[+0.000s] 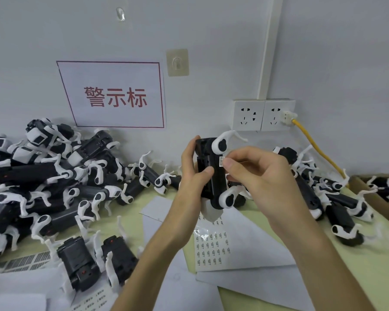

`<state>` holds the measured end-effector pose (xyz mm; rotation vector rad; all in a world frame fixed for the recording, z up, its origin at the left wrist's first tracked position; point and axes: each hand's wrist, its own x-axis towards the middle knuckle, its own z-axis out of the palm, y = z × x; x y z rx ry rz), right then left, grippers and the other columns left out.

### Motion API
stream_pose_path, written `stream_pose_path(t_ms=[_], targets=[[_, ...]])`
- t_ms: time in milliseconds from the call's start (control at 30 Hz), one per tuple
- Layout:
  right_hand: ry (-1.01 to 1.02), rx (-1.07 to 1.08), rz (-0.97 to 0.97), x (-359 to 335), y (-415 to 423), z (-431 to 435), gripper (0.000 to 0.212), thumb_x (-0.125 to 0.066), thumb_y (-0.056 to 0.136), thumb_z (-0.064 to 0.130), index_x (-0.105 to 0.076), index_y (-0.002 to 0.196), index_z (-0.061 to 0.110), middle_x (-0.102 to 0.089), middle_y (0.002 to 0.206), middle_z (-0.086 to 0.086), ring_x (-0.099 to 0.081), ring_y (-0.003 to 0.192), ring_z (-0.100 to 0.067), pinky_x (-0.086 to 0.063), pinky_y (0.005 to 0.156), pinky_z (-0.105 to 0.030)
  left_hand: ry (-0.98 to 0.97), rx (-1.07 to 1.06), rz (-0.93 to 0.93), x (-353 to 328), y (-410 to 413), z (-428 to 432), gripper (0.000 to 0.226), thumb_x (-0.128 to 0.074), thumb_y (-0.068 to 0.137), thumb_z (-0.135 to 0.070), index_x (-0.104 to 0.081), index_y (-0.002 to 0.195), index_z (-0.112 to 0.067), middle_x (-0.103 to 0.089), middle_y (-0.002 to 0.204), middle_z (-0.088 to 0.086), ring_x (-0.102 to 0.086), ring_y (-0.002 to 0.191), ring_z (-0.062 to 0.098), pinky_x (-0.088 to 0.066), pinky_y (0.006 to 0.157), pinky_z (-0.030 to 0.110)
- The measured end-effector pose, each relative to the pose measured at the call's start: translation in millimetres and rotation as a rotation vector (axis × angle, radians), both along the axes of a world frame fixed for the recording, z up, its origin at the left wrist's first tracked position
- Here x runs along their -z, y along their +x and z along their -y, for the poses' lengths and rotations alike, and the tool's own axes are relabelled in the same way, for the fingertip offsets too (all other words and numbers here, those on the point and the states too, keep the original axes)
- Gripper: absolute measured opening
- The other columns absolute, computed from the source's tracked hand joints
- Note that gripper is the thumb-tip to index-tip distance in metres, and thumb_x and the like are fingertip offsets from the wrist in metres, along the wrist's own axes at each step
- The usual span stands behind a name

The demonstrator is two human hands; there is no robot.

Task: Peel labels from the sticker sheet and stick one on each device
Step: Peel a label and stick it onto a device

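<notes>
1. A white paper wall sign [112, 95] with a red border carries the red characters "警示标"
2. A small white rectangular label [221, 162] has black print running along its length; it looks like "BATTERY", but it is too small to be sure
3. A glossy white sticker sheet [213, 248] lies on the pale green desk [368, 270] under the hands; it has rows of the same tiny printed labels
4. A striped barcode sheet [25, 261] lies at the lower left
5. A brown cardboard box [357, 182] at the right edge holds more black-and-white devices
6. A loose heap of the same devices [43, 176] is piled on the desk at the left
7. The black-bodied, white-legged robot-dog device [211, 176] is held above the sticker sheet, long axis upright, one end toward the wall and its white legs on the right side
8. The left hand [191, 171] grips the device, fingers curled round its back and thumb on its front
9. The right hand [249, 169] pinches the label between thumb and forefinger, against the device's right edge
</notes>
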<state>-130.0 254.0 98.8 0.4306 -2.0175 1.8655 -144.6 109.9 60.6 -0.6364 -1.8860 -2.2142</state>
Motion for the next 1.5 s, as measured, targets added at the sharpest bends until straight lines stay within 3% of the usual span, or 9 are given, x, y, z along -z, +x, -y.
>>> stream_pose_path(t_ms=[133,333,433,567,700,1167,1367,1500], targets=[[0.004,0.029,-0.03,1.7,0.1,2.0,0.012,-0.073,0.091,0.011,-0.074,0.083,0.019,-0.074,0.076,0.008,-0.07,0.073,-0.005,-0.055,0.071,-0.018,-0.006,-0.024,-0.007,1.2,-1.5,-1.0,0.062,-0.049,0.093,-0.032,-0.03,0.149,-0.051,-0.063,0.133,-0.026,-0.057,0.13,0.004,-0.047,0.106,0.033],[0.037,0.068,-0.046,2.0,0.5,2.1,0.011,-0.073,0.091,0.014,-0.075,0.083,0.021,-0.075,0.078,0.008,-0.072,0.077,-0.007,-0.058,0.075,-0.022,-0.049,-0.074,-0.07,1.1,-0.8,-2.8,0.057,-0.046,0.096,-0.027,-0.028,0.142,-0.054,-0.058,0.123,-0.043,-0.054,0.122,-0.013,-0.046,0.092,0.007],[0.045,0.068,-0.034,1.5,0.8,1.4,0.011,-0.073,0.091,0.017,-0.074,0.082,0.024,-0.075,0.079,0.009,-0.073,0.079,-0.008,-0.059,0.075,-0.024,-0.067,-0.087,-0.096,0.5,0.3,-3.7,0.058,-0.044,0.097,-0.024,-0.025,0.143,-0.054,-0.055,0.122,-0.047,-0.051,0.122,-0.017,-0.042,0.091,0.002],[0.045,0.07,-0.018,1.3,1.3,1.4,0.012,-0.074,0.091,0.019,-0.075,0.082,0.026,-0.076,0.081,0.008,-0.074,0.082,-0.011,-0.059,0.08,-0.032,-0.093,-0.102,-0.121,1.4,1.0,-2.9,0.058,-0.043,0.099,-0.024,-0.022,0.144,-0.053,-0.052,0.125,-0.048,-0.048,0.125,-0.017,-0.039,0.094,0.002],[0.038,0.084,-0.006,1.3,2.3,2.4,0.01,-0.073,0.091,0.021,-0.075,0.082,0.025,-0.075,0.079,0.007,-0.073,0.08,-0.01,-0.062,0.075,-0.042,-0.123,-0.112,-0.142,0.4,4.0,-2.8,0.058,-0.043,0.101,-0.025,-0.02,0.143,-0.058,-0.051,0.128,-0.046,-0.048,0.128,-0.014,-0.038,0.096,0.003],[0.018,0.107,-0.084,4.7,-0.8,5.2,0.011,-0.074,0.091,0.015,-0.075,0.083,0.021,-0.075,0.077,0.006,-0.073,0.077,-0.01,-0.054,0.072,-0.017,-0.16,-0.144,-0.222,0.2,7.7,-5.0,0.061,-0.04,0.105,-0.019,-0.014,0.144,-0.058,-0.05,0.131,-0.047,-0.047,0.13,-0.013,-0.036,0.097,0.003],[-0.019,0.093,-0.064,6.0,-1.6,6.5,0.011,-0.074,0.091,0.017,-0.075,0.082,0.022,-0.075,0.075,0.004,-0.074,0.076,-0.015,-0.054,0.073,-0.021,-0.16,-0.154,-0.242,2.5,6.0,-4.9,0.062,-0.039,0.104,-0.019,-0.013,0.151,-0.05,-0.049,0.132,-0.045,-0.047,0.132,-0.01,-0.036,0.099,0.004],[-0.028,0.073,-0.045,5.6,-2.0,4.1,0.01,-0.076,0.09,0.017,-0.075,0.081,0.021,-0.076,0.078,0.003,-0.075,0.079,-0.017,-0.057,0.076,-0.028,-0.191,-0.162,-0.252,3.5,5.3,-2.9,0.062,-0.038,0.105,-0.015,-0.014,0.152,-0.047,-0.051,0.125,-0.047,-0.051,0.121,-0.014,-0.038,0.093,0.001]])
